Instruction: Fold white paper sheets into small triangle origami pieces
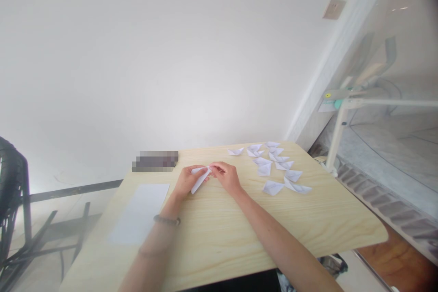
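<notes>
Pale wood-grained surface (pixel 219 237). Centre: left hand (pixel 185 182) and right hand (pixel 227 176) both pinching narrow, creased folded paper (pixel 199 183). Three o'clock of it, angular paper boats (pixel 263 167); eight o'clock, smooth flat sheet (pixel 142 214).

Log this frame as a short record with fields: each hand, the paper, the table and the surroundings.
Left hand: grips the folded paper; hand
Right hand: fingers at the upper end of that same piece; hand
Left wrist: dark bracelet
Finished-looking pieces: several pointed, boat-like paper shapes, grouped on the right side
Flat paper: white sheet, left of the hands
Surface: pale wood-grain table
Back left corner: pixelated item, identity unclear
Background: white wall with a socket
</notes>
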Motion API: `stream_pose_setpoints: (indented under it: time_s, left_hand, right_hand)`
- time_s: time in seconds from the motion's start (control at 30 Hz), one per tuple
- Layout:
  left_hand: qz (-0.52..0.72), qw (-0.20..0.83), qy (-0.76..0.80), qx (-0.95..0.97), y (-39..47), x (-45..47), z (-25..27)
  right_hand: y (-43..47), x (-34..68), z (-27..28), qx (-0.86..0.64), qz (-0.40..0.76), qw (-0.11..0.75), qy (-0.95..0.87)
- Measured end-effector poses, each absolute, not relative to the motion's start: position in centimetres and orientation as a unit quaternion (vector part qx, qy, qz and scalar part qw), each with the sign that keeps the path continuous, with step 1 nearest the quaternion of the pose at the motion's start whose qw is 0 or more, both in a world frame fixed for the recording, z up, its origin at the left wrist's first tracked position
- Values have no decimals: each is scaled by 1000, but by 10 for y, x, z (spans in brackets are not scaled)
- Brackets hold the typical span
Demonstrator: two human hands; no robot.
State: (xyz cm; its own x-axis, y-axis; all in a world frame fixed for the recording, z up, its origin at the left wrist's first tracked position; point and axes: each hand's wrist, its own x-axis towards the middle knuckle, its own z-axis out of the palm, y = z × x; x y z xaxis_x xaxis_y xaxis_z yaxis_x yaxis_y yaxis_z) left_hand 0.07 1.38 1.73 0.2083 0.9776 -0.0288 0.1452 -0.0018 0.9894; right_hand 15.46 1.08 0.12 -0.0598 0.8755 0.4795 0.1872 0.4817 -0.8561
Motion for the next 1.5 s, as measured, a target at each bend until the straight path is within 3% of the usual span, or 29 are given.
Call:
stream_pose_setpoints:
  time_s: [0.53,0.9,1.13,1.5]
  left_hand:
    - [411,571,481,523,18,-2,16]
    - [395,457,486,631,16,4,13]
    - [400,392,491,667,14,6,15]
    - [401,408,512,641,15,5,16]
  right_hand:
    - [10,153,-3,-404,279,518,-701]
    - [15,156,-2,-432,432,531,-587]
    - [14,158,-2,-458,416,484,-619]
    - [13,159,-4,-437,415,445,-663]
